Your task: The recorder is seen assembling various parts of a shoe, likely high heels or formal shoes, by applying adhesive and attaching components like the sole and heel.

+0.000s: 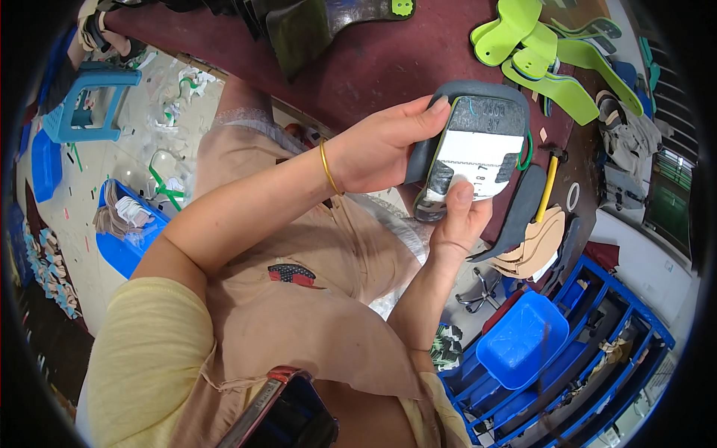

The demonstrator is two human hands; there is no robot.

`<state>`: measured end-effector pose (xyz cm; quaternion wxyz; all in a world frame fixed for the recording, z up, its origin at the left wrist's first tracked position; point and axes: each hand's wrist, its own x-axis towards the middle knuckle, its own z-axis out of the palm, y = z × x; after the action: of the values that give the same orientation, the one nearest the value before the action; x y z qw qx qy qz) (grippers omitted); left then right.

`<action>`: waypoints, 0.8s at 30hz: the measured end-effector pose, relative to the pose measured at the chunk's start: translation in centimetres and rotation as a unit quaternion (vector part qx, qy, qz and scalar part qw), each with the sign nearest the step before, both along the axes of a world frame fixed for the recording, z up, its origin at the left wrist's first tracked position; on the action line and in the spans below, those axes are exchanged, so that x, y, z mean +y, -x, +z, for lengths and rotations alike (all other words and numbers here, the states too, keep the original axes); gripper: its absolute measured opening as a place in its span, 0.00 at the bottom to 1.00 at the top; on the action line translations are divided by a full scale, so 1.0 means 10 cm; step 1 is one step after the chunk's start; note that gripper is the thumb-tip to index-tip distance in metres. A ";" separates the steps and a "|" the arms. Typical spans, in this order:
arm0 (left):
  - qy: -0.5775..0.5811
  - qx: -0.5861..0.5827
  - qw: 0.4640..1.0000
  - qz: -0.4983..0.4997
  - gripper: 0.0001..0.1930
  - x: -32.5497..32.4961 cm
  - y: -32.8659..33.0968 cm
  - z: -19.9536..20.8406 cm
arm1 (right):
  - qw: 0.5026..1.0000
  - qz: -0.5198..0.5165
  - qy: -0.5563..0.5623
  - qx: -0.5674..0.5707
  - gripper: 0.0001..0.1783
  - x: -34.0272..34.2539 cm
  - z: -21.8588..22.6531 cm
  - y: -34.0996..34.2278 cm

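Both hands hold one layered piece over the edge of the dark red table (351, 56). Facing up is a stiff sole-shaped template (478, 142), black at its ends with a white band and dark markings. Beneath it, a dark grey insole (517, 95) sticks out around the rim. My left hand (385, 145), a yellow bangle at its wrist, grips the left side with the thumb on the edge; its other fingers go behind. At the near end, my right hand (464, 220) presses its thumb on the white face. Its fingers are mostly hidden underneath.
Lime green insoles (538, 56) lie at the far right, black sheet pieces (299, 33) at the far side. A yellow-handled hammer (549, 187), another dark insole (523, 209) and tan cutouts (534, 246) are at right. Blue basin (523, 340) on blue rack (620, 321); blue stool (89, 104) at left.
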<state>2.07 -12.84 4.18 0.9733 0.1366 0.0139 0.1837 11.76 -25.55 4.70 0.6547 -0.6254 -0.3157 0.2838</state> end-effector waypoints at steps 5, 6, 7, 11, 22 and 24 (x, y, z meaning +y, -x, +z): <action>0.004 -0.008 1.000 0.000 0.21 -0.01 -0.01 -0.01 | 0.999 0.003 0.028 -0.035 0.31 0.01 0.02 0.00; -0.003 -0.009 1.000 -0.001 0.21 -0.01 0.00 -0.01 | 0.999 0.002 0.038 -0.037 0.31 0.01 0.02 0.00; -0.009 -0.009 1.000 0.000 0.21 0.00 0.00 -0.01 | 0.998 0.003 0.049 -0.039 0.30 0.01 0.03 0.00; -0.023 -0.011 1.000 0.002 0.22 -0.01 0.02 0.00 | 0.997 0.019 0.066 -0.030 0.30 0.01 0.05 0.01; -0.086 0.094 0.990 -0.057 0.20 0.44 0.11 0.07 | 0.992 0.077 -0.010 -0.102 0.23 -0.08 0.03 -0.37; -0.069 0.091 0.989 -0.097 0.19 0.47 0.07 0.03 | 0.989 0.140 0.001 0.044 0.24 -0.08 0.12 -0.33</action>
<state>1.35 -8.13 4.44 0.9695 0.2201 0.0763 0.0760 15.07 -26.33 5.93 0.6211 -0.5623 -0.3714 0.4002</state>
